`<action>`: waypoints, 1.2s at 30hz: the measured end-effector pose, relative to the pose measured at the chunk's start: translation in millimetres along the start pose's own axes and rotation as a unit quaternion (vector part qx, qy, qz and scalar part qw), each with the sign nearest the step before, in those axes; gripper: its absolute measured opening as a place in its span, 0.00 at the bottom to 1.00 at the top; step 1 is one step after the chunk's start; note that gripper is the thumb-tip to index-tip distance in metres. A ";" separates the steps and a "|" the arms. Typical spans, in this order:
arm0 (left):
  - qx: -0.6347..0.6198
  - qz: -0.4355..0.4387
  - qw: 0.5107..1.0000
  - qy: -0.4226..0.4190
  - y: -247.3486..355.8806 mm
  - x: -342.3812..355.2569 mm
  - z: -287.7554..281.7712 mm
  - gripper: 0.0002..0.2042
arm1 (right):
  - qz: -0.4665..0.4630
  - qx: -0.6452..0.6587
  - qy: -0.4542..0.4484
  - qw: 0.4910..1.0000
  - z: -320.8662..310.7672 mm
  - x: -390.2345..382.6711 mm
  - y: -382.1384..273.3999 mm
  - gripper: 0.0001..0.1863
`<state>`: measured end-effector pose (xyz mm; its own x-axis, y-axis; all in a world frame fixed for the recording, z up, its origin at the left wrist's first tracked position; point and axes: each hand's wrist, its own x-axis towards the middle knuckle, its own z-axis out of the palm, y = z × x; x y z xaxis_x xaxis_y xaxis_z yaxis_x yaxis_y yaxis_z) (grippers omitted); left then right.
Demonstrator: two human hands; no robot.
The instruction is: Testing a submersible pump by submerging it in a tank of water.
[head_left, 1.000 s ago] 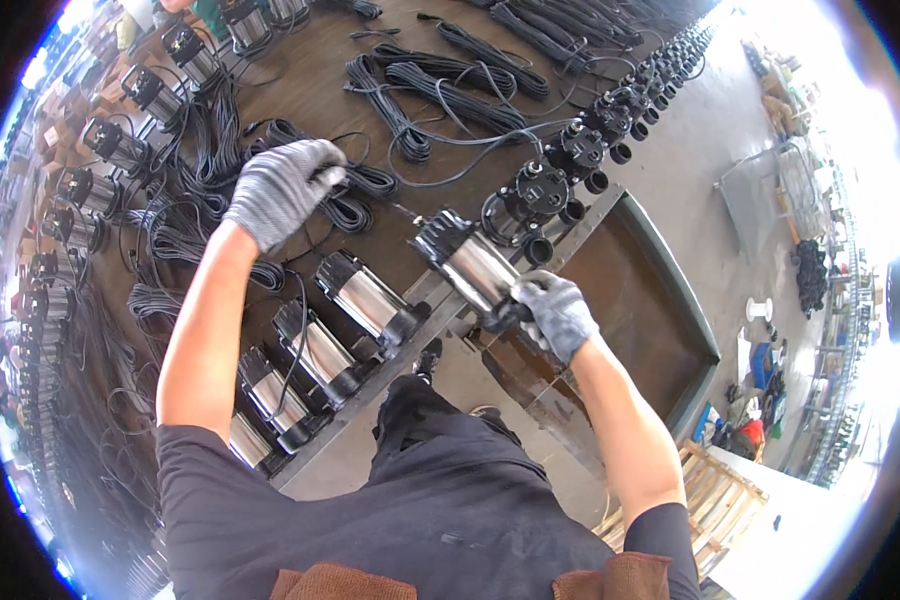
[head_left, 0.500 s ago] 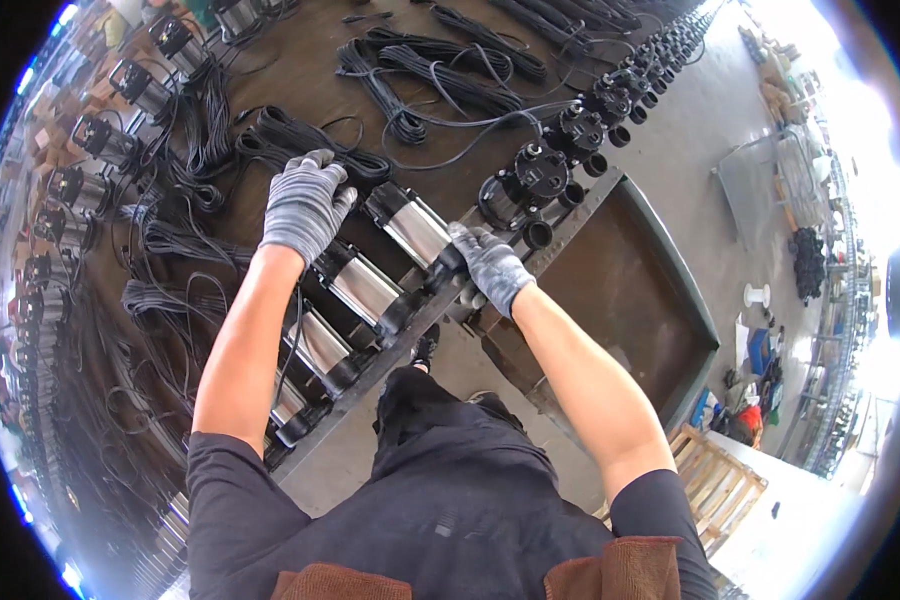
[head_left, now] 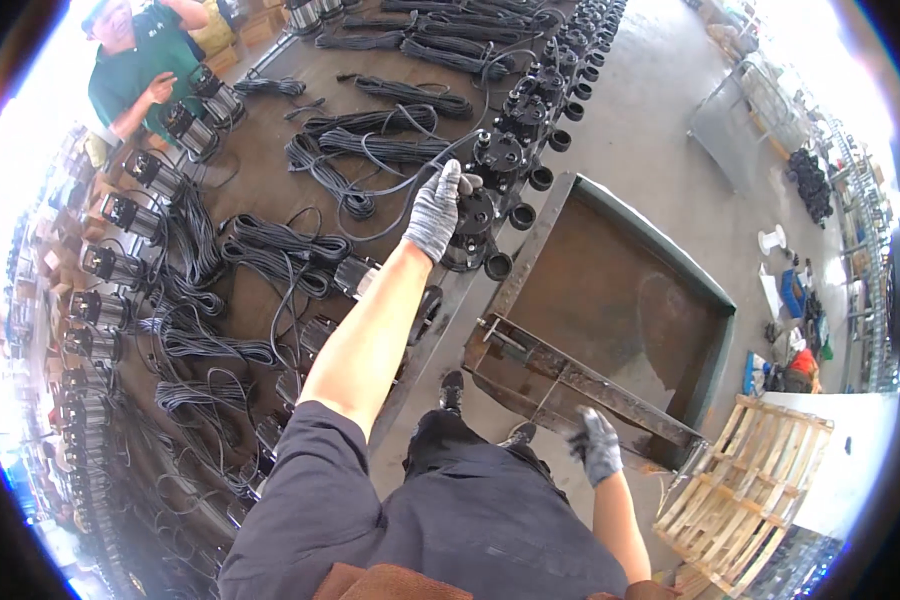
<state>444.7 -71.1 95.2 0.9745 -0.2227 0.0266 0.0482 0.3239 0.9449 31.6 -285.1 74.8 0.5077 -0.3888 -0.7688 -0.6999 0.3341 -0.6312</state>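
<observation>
Hovering by the nearest upright pump at the edge of the bench, the left hand, grip unclear, might catch the black cable bundle and tip the pump, while the blurred right hand, hold also unclear, hangs near the metal tray.

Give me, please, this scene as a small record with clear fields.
Left hand: gray-gloved, at an upright black-topped pump; contact unclear
Right hand: gray-gloved, blurred, near the metal tray; grip unclear
Table: brown, bearing black cable bundles
Steel-bodied pumps: near edge, partly hidden by left arm
Across table: person in green shirt
Floor: wooden pallet, right
</observation>
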 end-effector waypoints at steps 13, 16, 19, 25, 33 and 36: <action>0.061 0.005 0.993 -0.097 70.8 -173.5 122.5 0.11 | -0.082 0.097 -0.040 0.991 -24.3 2.7 17.5 0.21; -0.012 0.055 0.982 -0.178 70.8 -213.7 146.8 0.11 | -0.154 0.223 -0.131 0.954 2.0 -5.6 -7.7 0.27; 0.027 -0.064 0.974 -0.216 73.1 -249.8 186.6 0.17 | -0.134 0.332 -0.174 0.917 -29.6 1.9 14.9 0.33; 0.079 0.032 0.963 -0.257 26.9 -283.5 183.9 0.08 | -0.211 0.144 0.033 0.966 -108.6 -39.6 34.4 0.21; 0.284 -0.252 0.919 -0.109 -97.8 -276.2 86.6 0.17 | -0.276 -0.285 0.125 0.909 -107.8 -19.2 1.0 0.17; 0.368 -0.201 0.897 -0.141 -133.2 -259.4 69.8 0.20 | -0.238 -0.360 0.139 0.891 -96.1 -12.8 -10.6 0.17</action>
<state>170.2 -120.8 -14.8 0.8111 -0.4432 -0.3817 0.1245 -0.5068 0.8531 -15.7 -366.2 101.2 0.7594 -0.5701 -0.3134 -0.6301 -0.5245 -0.5727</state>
